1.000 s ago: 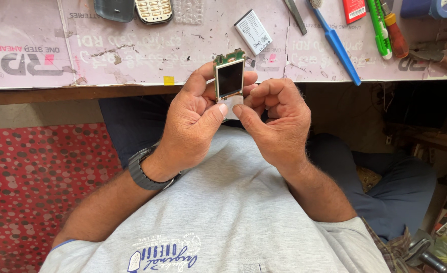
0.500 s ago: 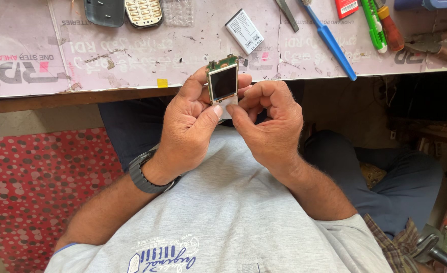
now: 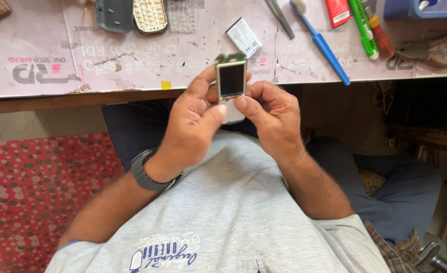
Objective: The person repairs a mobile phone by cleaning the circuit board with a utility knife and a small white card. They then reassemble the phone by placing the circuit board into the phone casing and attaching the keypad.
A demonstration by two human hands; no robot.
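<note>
Pinched from both sides: small phone circuit board with dark screen, upright, screen facing up toward the head camera, presumably so the display side can be looked over. Left hand closed on the left edge, thumb laid up along the side, fingers curled behind as backing. Right hand closed on the right edge and lower corner, thumb tip pressed near the bottom of the board, likely steadying or working the lower end. Both grips pressed together on the board, none spread. Board held above the lap, just past the near edge of the bench, close to the body rather than resting on anything, which probably gives free turning and a close look. Dark wristwatch on the left wrist.

Farther out, on the pink printed mat covering the bench: white battery just beyond the board, lying flat and within easy reach. To the far left, grey back cover and keypad panel side by side, apart from the hands, seemingly set aside as removed parts. To the right, blue-handled brush lying slantwise, green cutter and an orange-handled tool near the far edge, well apart from the hands. Below, a red dotted floor covering at the left.
</note>
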